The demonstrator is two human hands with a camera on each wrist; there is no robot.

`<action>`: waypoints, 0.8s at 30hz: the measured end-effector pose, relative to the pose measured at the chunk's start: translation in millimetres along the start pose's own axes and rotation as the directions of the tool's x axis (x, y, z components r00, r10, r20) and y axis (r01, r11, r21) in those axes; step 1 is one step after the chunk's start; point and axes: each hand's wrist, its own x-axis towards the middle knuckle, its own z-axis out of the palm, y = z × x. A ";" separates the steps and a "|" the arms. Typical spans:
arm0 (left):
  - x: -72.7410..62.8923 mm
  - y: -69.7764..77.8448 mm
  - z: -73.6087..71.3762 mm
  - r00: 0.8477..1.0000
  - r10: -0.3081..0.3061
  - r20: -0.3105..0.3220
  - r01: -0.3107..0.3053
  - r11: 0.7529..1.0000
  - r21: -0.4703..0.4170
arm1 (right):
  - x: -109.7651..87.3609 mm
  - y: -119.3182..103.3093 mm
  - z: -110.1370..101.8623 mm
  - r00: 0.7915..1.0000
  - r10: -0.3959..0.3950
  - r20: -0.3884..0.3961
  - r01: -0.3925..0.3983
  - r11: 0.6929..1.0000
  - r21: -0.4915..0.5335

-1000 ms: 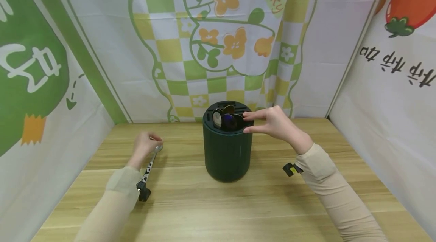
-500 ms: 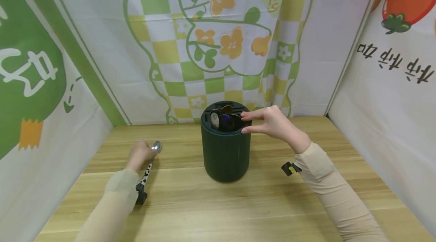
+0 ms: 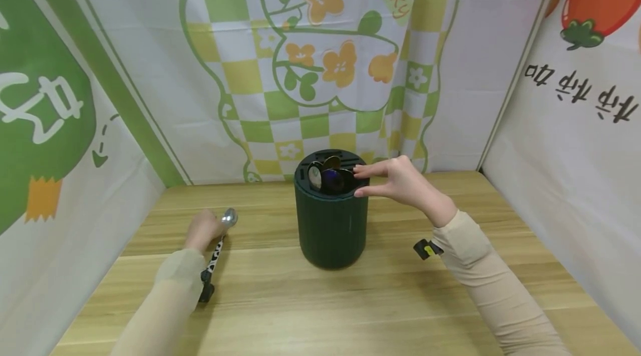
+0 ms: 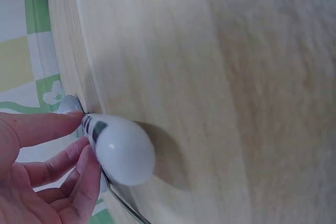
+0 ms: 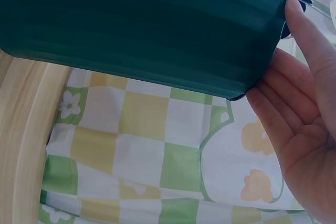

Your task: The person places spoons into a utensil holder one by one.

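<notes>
My left hand (image 3: pixel 204 229) pinches a spoon (image 3: pixel 229 217) low over the left of the wooden table, its shiny bowl pointing away. The spoon's handle (image 3: pixel 215 258) is white with black patches. Up close in the left wrist view, its rounded white end (image 4: pixel 126 150) faces the camera, with thumb and fingers at the narrower part. A dark green ribbed cylindrical holder (image 3: pixel 331 231) stands upright at the middle. Several shiny rounded heads (image 3: pixel 333 180), looking like spoon bowls, stick out of its slotted black top. My right hand (image 3: pixel 408 182) touches the holder's right rim with extended thumb and fingers.
A patterned curtain (image 3: pixel 315 128) hangs behind the wooden table (image 3: pixel 310 311), and printed cloth walls flank both sides. A thin metal stem (image 4: pixel 126 203) shows below the handle end in the left wrist view. Its other end is hidden.
My left hand has come down slightly toward the body and the spoon's bowl now shows beyond the fingers. The right hand stays at the holder's rim.
</notes>
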 end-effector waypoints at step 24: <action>6.2 2.1 3.2 0.997 -0.065 0.049 0.064 0.998 0.007 | -0.2 0.1 0.7 1.000 0.006 0.012 -0.006 1.000 -0.002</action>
